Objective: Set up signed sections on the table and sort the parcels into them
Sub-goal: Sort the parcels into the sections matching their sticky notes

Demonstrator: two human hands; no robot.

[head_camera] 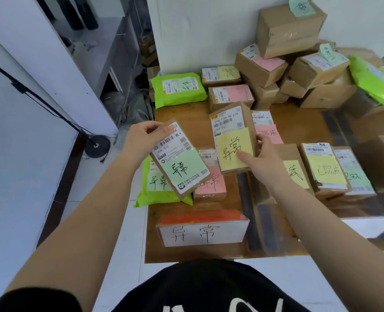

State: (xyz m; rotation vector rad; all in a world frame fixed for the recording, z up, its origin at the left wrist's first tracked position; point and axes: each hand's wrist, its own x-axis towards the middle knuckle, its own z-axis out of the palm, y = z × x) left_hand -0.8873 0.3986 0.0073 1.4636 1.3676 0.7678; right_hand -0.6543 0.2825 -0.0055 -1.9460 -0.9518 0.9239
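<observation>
My left hand point(141, 140) grips the top edge of a flat brown parcel with a green note point(182, 163), held tilted above the table's left side. My right hand point(257, 154) holds a brown box with a yellow note point(232, 143) by its right edge, thumb on the note. Under them lie a green mailer bag point(155, 188) and a box with a pink note point(211, 183). A stand-up sign point(203, 234) with an orange top and handwritten characters stands near the front edge of the wooden table point(186, 254).
Right of my hand lie several flat parcels with yellow and green notes point(328, 170). At the back stand a green bag point(178, 91), boxes with pink notes point(231, 96), and a heap of cartons point(299, 64) against the wall. A lamp stand base point(97, 146) sits on the floor left.
</observation>
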